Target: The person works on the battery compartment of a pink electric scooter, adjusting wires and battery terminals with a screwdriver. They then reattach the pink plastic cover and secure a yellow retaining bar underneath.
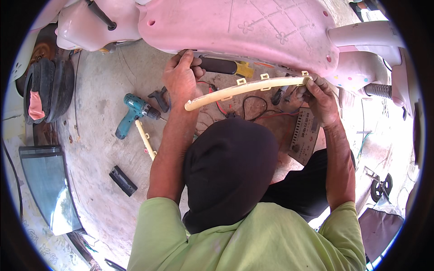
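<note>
A curved cream plastic trim strip [244, 88] with small clip tabs spans the space in front of me. Its right end is gripped by my right hand [320, 99], with thumb and fingers closed on it. The strip's left end is just right of my left wrist. My left hand [181, 74] is at the lower edge of a pink moulded body panel [244, 27], thumb and fingers pinched together. What is between those fingertips is too small to make out. Beside the left hand, under the panel, is a dark bar [218, 65] next to a yellow part.
On the concrete floor to the left lie a teal cordless drill [132, 113], another cream strip [145, 139] and a black block [123, 180]. Red and black wires [257, 106] tangle beneath the held strip. A grey printed box [304, 137] is near my right forearm. A glass panel [47, 185] stands far left.
</note>
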{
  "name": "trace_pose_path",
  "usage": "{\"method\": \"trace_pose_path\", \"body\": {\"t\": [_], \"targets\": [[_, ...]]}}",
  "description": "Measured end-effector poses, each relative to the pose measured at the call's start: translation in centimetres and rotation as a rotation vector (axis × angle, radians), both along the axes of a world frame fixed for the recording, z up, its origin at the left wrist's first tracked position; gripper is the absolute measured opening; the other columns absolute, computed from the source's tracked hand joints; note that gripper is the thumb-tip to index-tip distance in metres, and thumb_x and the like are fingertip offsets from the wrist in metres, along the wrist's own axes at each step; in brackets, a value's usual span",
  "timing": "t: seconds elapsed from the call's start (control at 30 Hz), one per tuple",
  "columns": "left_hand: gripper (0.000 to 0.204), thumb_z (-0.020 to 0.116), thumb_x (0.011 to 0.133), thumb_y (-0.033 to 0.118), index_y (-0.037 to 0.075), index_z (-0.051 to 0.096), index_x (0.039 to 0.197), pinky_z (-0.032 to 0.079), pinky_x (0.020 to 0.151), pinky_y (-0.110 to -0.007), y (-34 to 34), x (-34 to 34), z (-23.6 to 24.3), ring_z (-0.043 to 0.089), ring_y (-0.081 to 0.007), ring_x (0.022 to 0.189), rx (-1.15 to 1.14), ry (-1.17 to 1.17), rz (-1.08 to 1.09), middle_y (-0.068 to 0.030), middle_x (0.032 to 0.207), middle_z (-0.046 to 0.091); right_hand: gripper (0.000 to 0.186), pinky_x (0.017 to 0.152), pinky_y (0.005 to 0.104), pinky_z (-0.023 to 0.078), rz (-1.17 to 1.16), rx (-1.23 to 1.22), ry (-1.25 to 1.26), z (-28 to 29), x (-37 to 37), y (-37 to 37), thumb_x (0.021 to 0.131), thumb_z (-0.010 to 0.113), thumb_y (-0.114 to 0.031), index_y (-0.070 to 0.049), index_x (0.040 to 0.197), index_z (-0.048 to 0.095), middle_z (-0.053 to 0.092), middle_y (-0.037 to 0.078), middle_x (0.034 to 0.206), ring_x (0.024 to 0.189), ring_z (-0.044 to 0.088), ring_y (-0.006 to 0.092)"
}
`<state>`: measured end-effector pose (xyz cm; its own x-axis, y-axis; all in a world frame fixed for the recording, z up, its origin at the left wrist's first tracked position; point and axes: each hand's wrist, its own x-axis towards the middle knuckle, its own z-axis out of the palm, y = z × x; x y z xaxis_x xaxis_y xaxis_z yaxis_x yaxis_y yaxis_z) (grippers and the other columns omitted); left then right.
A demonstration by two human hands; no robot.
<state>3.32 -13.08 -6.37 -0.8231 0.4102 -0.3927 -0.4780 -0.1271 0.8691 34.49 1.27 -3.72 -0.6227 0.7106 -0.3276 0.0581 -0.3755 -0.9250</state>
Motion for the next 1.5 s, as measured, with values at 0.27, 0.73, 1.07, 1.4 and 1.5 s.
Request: {"method": "trace_pose_path", "body": {"t": [0.27,0.73,1.07,1.4,1.5], "targets": [[0.012,0.071,0.094,0.013,0.008,0.064,0.102,0.051,0.062,-0.035,0.2,0.1,-0.4,0.051,-0.0125,0.054,0.135,-0.147,-0.091,-0.0007,0.075,0.06,0.015,0.072,0.0268,0.052,-0.042,-0.015,-0.013,-0.5,-0.1,-0.2,0.106,0.061,-0.022,-0.01,0.11,0.069,0.066,0.0,0.086,0.082,0.065,0.0111],[0.006,0.069,0.096,0.014,0.01,0.064,0.098,0.05,0.065,-0.036,-0.1,-0.6,0.1,0.05,-0.012,0.057,0.129,-0.174,-0.092,0.001,0.075,0.059,0.017,0.075,0.0269,0.052,-0.016,-0.015,-0.029,-0.5,-0.1,-0.1,0.107,0.06,-0.023,-0.009,0.111,0.069,0.067,-0.001,0.086,0.081,0.065,0.0099],[0.005,0.064,0.097,0.011,0.011,0.06,0.094,0.048,0.077,-0.034,0.6,-0.8,0.3,0.037,-0.0094,0.054,0.217,-0.374,-0.025,0.0055,0.066,0.043,0.018,0.077,0.0275,0.053,-0.006,-0.029,-0.019,-1.0,0.0,-0.1,0.107,0.061,-0.025,-0.01,0.113,0.07,0.067,-0.001,0.088,0.083,0.065,0.01],[0.006,0.067,0.097,0.016,0.012,0.063,0.098,0.05,0.072,-0.035,-2.0,-2.2,0.3,0.048,-0.0102,0.056,0.328,-0.126,-0.117,0.0033,0.07,0.056,0.018,0.079,0.0306,0.052,-0.026,-0.075,-0.003,-1.4,0.3,0.2,0.106,0.06,-0.026,-0.011,0.114,0.065,0.066,0.001,0.091,0.085,0.065,0.0129],[0.011,0.066,0.099,0.019,0.01,0.062,0.095,0.051,0.065,-0.035,-2.1,-2.0,0.6,0.049,-0.0135,0.055,0.191,-0.059,-0.05,-0.0004,0.07,0.057,0.014,0.075,0.0274,0.052,-0.072,-0.088,-0.023,-0.5,-0.3,-0.3,0.107,0.059,-0.022,-0.011,0.107,0.068,0.067,0.001,0.087,0.081,0.065,0.0124]]}}
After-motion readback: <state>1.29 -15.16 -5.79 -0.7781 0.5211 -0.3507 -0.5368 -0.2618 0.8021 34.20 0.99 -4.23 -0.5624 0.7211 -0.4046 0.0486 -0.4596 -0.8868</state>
